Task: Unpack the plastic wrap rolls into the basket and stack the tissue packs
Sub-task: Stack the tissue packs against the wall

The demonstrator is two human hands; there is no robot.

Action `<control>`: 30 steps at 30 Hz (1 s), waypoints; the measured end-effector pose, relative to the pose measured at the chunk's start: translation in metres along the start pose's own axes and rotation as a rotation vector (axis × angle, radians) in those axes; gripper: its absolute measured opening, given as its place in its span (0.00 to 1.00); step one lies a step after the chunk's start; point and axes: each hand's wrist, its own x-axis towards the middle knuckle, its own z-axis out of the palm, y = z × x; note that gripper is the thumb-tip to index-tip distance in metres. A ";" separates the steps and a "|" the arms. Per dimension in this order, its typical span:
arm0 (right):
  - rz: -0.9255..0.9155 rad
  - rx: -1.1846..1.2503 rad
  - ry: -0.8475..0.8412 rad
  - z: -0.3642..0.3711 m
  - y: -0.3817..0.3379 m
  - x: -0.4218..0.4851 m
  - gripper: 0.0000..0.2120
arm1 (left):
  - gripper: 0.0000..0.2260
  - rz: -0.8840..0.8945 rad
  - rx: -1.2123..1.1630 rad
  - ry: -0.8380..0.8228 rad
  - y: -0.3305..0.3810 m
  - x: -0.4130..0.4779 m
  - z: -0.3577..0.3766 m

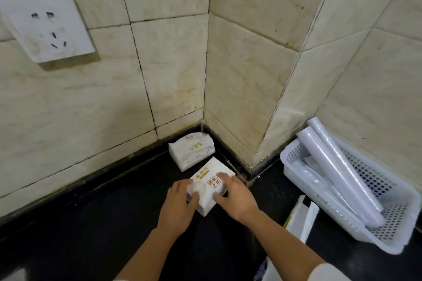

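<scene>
1. Both my hands are on the near tissue pack (211, 185). My left hand (180, 203) is cupped on its near-left end with the thumb up on top, and my right hand (235, 198) is clamped over its right side with fingers spread across the top face. So it's gripped between the two, not pinched.
2. That pack lies flat on the black bench (102, 223), long axis running from near-left up toward the far-right, pointing at the wall corner.
3. The thing that matters next, I reckon: the second tissue pack (191, 151) sits just beyond the held one, further into the corner, nearly touching its far edge. It lies slightly up and left of my hands. Stacking means lifting the near pack and going forward over it. Both hands are about equally close.
4. The white basket (392, 230) is off to my right against the tiled wall. It's got plastic wrap rolls (338, 166) in it, two long ones leaning out over the far rim, and more lying lower down that I can't count.
5. Empty white packaging (301, 219) lies on the bench just left of the basket.
</scene>
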 end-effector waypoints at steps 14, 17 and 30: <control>-0.164 -0.021 0.238 0.023 0.011 0.028 0.30 | 0.10 -0.006 0.086 0.065 -0.020 0.131 -0.029; -0.155 0.020 0.276 0.026 0.002 0.048 0.29 | 0.07 0.134 -0.031 0.176 -0.012 0.131 -0.045; -0.017 0.220 0.214 0.020 -0.034 0.128 0.27 | 0.09 0.280 0.072 0.225 -0.006 0.137 -0.066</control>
